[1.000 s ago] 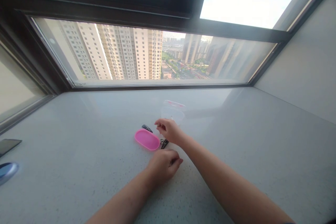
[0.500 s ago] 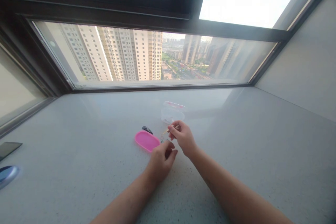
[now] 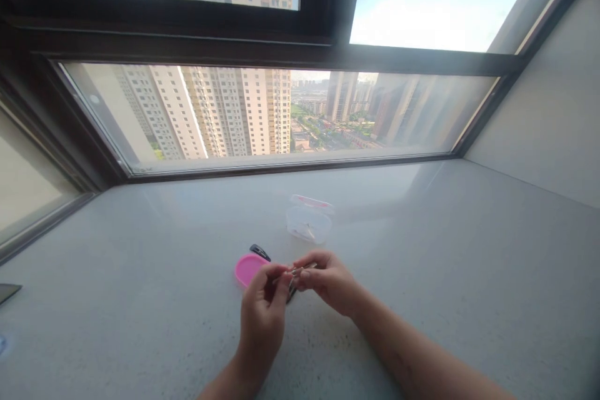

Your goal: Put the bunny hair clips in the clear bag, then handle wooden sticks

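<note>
My right hand (image 3: 328, 280) is closed in a pinch on a thin pale stick-like piece (image 3: 307, 267), too small to name surely. The fingertips of my left hand (image 3: 264, 306) are closed at the near end of that piece, touching or almost touching the right fingertips. Behind the left hand lies a pink oval tray (image 3: 247, 270), partly covered by its fingers. A black snap hair clip (image 3: 259, 252) rests just beyond the tray. Below the joined fingertips a small dark item (image 3: 291, 294) shows, mostly hidden.
Beyond my hands stands a clear plastic box (image 3: 309, 225) with its lid raised and a few tiny things inside. At the left edge are a dark flat object (image 3: 8, 292) and a blurred bluish thing (image 3: 2, 344). A window (image 3: 281, 165) closes off the far side of the pale sill.
My left hand has risen from the surface by the tray and met the right hand. The right hand has come nearer with the thin piece. The view has tilted slightly up.
</note>
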### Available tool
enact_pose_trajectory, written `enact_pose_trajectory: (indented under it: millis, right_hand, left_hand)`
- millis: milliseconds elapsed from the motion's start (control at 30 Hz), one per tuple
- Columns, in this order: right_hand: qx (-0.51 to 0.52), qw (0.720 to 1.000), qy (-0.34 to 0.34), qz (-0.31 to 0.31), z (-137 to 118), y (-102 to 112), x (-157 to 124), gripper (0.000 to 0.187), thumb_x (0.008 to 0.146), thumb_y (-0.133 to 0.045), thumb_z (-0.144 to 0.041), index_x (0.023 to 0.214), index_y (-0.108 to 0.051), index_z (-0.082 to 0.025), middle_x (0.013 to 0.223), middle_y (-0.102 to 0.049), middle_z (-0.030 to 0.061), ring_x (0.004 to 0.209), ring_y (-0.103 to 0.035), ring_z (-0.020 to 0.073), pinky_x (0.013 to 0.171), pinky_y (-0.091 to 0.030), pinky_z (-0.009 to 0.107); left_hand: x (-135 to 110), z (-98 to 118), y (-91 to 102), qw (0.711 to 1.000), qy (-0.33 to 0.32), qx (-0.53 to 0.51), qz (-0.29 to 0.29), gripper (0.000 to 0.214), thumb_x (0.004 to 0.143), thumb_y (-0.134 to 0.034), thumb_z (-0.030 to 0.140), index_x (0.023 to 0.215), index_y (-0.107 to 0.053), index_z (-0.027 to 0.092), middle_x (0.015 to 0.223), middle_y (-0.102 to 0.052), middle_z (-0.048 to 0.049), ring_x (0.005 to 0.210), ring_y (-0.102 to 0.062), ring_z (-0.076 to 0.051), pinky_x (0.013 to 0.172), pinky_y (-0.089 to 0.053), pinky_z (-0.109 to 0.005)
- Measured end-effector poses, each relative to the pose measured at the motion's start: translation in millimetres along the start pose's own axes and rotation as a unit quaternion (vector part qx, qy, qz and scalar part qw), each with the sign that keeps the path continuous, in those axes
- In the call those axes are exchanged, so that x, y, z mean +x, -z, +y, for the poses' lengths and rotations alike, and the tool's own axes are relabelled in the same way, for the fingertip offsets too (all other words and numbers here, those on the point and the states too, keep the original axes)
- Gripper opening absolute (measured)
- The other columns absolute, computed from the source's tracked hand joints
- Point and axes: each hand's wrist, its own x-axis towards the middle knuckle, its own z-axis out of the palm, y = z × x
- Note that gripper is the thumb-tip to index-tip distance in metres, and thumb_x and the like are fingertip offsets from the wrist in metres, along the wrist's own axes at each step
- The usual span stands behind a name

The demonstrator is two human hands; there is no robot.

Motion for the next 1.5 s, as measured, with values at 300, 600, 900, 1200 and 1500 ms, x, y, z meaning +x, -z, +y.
enact_pose_trajectory:
  millis: [300,600,900,1200,1500]
  right_hand:
    - [0.056,0.997,-0.032,-0.041,1,5,4,0.032,0.071,-0.075,-0.021,0.1,-0.068,-0.01,0.09,-0.074,0.0125,0.086,-0.069,0.0194,0.075,-0.054,0.025]
    - [0.027,0.999,-0.033,-0.003,1,8,9,0.038,0.083,-0.059,-0.045,0.096,-0.068,-0.01,0.063,-0.071,0.0076,0.042,-0.062,0.0115,0.037,-0.043,0.017]
    - [0.025,1.0,0.008,0.002,1,2,9,0.022,0.077,-0.067,-0.025,0.093,-0.071,-0.01,0.052,-0.051,-0.0038,0.045,-0.037,0.0041,0.042,-0.028,0.018]
    - [0.015,1.0,-0.019,-0.003,0,1,7,0.019,0.077,-0.066,-0.025,0.088,-0.071,-0.011,0.07,-0.067,0.0042,0.046,-0.052,0.0057,0.04,-0.035,0.017]
    - [-0.005,1.0,0.009,-0.012,-3,8,7,0.014,0.076,-0.068,-0.024,0.084,-0.063,-0.015,0.077,-0.072,0.0073,0.047,-0.06,0.0083,0.037,-0.04,0.014]
  left_hand:
    - [7,6,3.5,0.999,0.036,-0.024,0.033,0.013,0.08,-0.061,0.025,0.09,-0.061,0.017,0.076,-0.066,-0.0014,0.065,-0.06,-0.012,0.058,-0.048,-0.02]
    - [6,7,3.4,0.997,0.053,-0.02,0.06,0.012,0.08,-0.06,0.029,0.085,-0.059,0.018,0.068,-0.058,0.0035,0.058,-0.05,-0.009,0.054,-0.04,-0.018]
    - [3,2,3.7,0.993,0.07,-0.098,0.017,0.012,0.079,-0.064,0.025,0.087,-0.061,0.017,0.066,-0.057,0.0038,0.054,-0.047,-0.007,0.051,-0.039,-0.017]
    - [8,1,5.6,0.992,0.036,-0.116,0.026,0.012,0.081,-0.061,0.027,0.077,-0.062,0.016,0.068,-0.057,0.0019,0.055,-0.049,-0.006,0.05,-0.04,-0.016]
    - [7,8,-2.7,0.985,0.112,-0.128,-0.027,0.026,0.088,-0.045,0.044,0.08,-0.044,0.019,0.064,-0.065,0.0008,0.03,-0.05,-0.008,0.027,-0.034,-0.016]
